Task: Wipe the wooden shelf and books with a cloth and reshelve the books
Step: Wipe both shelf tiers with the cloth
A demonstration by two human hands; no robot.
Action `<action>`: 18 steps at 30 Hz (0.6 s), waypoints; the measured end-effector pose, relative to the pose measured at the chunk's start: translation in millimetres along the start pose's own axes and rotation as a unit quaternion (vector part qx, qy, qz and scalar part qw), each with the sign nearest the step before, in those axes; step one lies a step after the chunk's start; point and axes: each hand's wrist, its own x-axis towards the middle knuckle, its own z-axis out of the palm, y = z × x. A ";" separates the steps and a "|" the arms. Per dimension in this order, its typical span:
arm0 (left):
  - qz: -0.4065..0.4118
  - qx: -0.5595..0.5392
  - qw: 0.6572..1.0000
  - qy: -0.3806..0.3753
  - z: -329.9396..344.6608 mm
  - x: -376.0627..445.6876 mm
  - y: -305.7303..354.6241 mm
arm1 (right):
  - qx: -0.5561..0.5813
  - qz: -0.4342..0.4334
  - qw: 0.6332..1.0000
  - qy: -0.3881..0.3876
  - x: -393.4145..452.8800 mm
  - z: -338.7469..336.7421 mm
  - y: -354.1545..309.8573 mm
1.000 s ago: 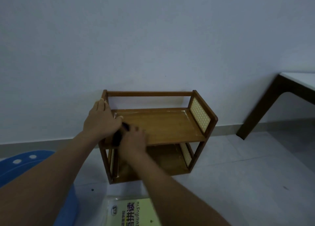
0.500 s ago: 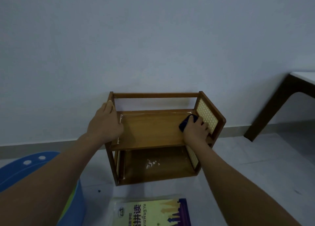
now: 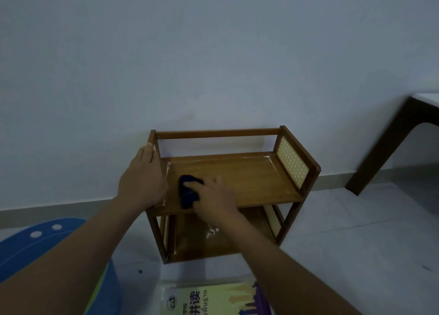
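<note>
Pressing a dark cloth [image 3: 187,191] onto the wooden shelf's [image 3: 249,179] upper board near its left edge, the right hand [image 3: 213,200] grips it; the left hand [image 3: 142,184] lies flat on the left side frame

R hand [image 3: 215,199] w/ cloth [image 3: 187,192] slid from right end to left.
</note>
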 end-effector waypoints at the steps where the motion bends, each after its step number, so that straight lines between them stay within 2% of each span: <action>1: 0.002 0.000 1.000 -0.001 -0.5 -0.2 0.0 | -0.007 0.042 0.999 0.016 -6.5 -7.3 23.2; 3: 0.002 0.003 1.000 -0.013 -2.6 0.0 0.9 | -0.030 0.159 0.986 0.044 -10.9 -26.0 66.9; 5: 0.000 0.006 1.000 -0.026 -5.0 0.7 1.7 | 0.001 0.276 0.959 0.068 -1.9 -50.0 93.2; 7: 0.005 0.007 1.000 -0.030 -6.8 0.3 3.8 | 0.062 0.313 0.938 0.136 16.8 -71.1 92.7; 9: 0.008 0.013 1.000 -0.024 -7.8 -1.5 6.1 | 0.045 0.225 0.946 0.230 41.2 -78.7 65.4; 11: 0.013 0.018 1.000 -0.018 -8.6 -2.2 6.8 | 0.024 0.077 0.960 0.268 67.9 -78.0 22.2; 13: 0.020 0.015 0.999 -0.026 -8.4 -1.4 6.2 | -0.051 -0.043 0.975 0.212 89.8 -65.3 -16.6; 15: 0.019 0.012 0.999 -0.030 -7.6 -1.4 5.3 | -0.157 -0.115 0.974 0.118 103.8 -45.2 -29.9; 16: 0.014 0.015 0.999 -0.030 -7.4 -1.4 5.4 | -0.180 -0.117 0.973 0.088 105.6 -37.4 -25.7; 18: 0.007 0.024 0.999 -0.032 -7.5 -0.8 5.5 | -0.165 -0.086 0.976 0.116 101.5 -32.8 -0.3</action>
